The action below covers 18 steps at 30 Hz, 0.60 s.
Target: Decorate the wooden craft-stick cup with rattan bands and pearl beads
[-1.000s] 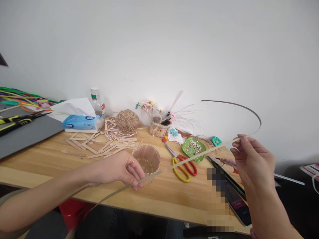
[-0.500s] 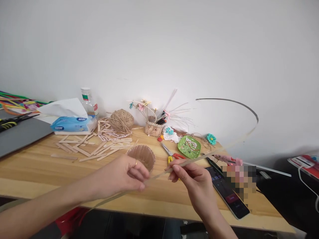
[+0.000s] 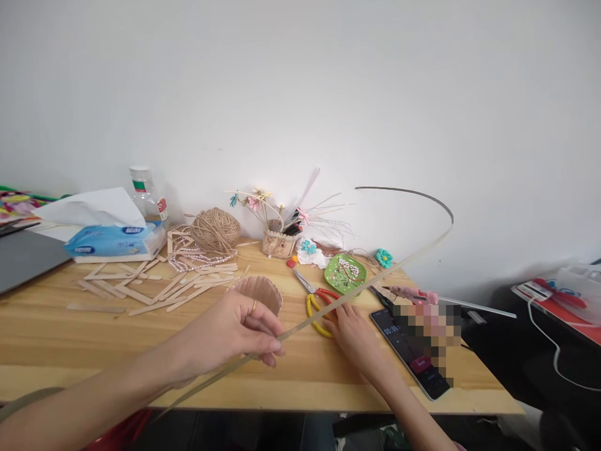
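My left hand [image 3: 248, 332], a ring on one finger, pinches a long, thin, pale flat strip [image 3: 385, 270]. From the pinch the strip slants down past the table's front edge on one side. On the other it rises to the right, then curls back leftward in the air with a darker end. Beneath the strip, my right hand [image 3: 354, 338] has its fingers closed at the handles of scissors [image 3: 312, 310] with red and yellow grips, which lie on the table; its fingertips are partly hidden. Behind my left hand stands a fluted, light brown cup [image 3: 258, 291], partly covered.
Wooden craft sticks [image 3: 188, 291], a twine ball [image 3: 216, 230] and a tissue pack [image 3: 115, 241] lie to the left. At the back are a small flower basket [image 3: 278, 244] and a green bead dish [image 3: 345, 274]. A phone [image 3: 408, 354] and pink glue gun [image 3: 413, 294] sit right.
My right hand has let go of the strip and moved down to the scissors' handles. My left hand now holds the strip alone. The view has shifted slightly right.
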Tool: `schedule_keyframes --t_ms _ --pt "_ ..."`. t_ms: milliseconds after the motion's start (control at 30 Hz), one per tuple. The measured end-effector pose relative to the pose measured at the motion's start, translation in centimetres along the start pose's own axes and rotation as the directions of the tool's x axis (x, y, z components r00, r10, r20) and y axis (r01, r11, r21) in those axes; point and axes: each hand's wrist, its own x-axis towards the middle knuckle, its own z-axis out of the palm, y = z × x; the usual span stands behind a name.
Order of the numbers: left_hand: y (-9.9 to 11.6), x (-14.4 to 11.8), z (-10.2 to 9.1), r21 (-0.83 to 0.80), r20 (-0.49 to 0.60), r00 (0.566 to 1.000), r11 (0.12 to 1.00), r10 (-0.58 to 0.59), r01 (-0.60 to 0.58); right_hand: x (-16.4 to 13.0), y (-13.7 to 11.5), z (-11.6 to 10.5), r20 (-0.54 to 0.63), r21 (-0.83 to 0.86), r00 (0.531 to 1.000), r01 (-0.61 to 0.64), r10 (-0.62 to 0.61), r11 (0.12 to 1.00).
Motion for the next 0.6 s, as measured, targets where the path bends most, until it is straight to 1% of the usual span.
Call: schedule_keyframes --t_ms 100,233,300,367,433,467,533,600 --pt "0.0 0.1 0.1 0.033 -0.016 1.0 0.999 0.006 -0.006 1.1 0.3 0.8 0.061 -0.035 0.998 -0.033 0.035 0.999" --pt "0.1 0.4 0.3 0.085 -0.037 0.998 0.995 0.051 -0.048 2.3 0.1 0.3 0.088 -0.025 0.987 -0.136 0.138 0.99" --pt "0.3 0.5 0.3 0.065 -0.063 0.995 0.995 0.073 -0.069 2.0 0.1 -0.4 0.087 -0.015 0.976 -0.199 0.2 0.98" --pt "0.7 0.7 0.4 0.026 -0.116 0.989 0.996 0.091 -0.088 0.8 -0.1 -1.4 0.082 0.0 0.965 -0.25 0.25 0.968" --pt "1.1 1.0 0.4 0.035 -0.173 0.98 0.995 0.095 -0.091 -1.0 -0.4 -2.7 0.075 0.105 0.965 -0.26 0.253 0.96" --pt "1.2 1.3 0.4 0.046 -0.197 0.976 0.995 0.091 -0.084 -2.1 -0.7 -3.4 0.076 0.203 0.97 -0.244 0.233 0.948" --pt "1.1 1.8 0.5 0.041 -0.22 0.972 0.996 0.086 -0.079 -4.1 -1.5 -4.7 0.114 0.413 0.978 -0.207 0.175 0.887" --pt "0.8 2.4 0.5 0.001 -0.209 0.973 0.995 0.098 -0.099 -5.6 -2.3 -5.6 0.198 0.551 0.975 -0.196 0.101 0.811"
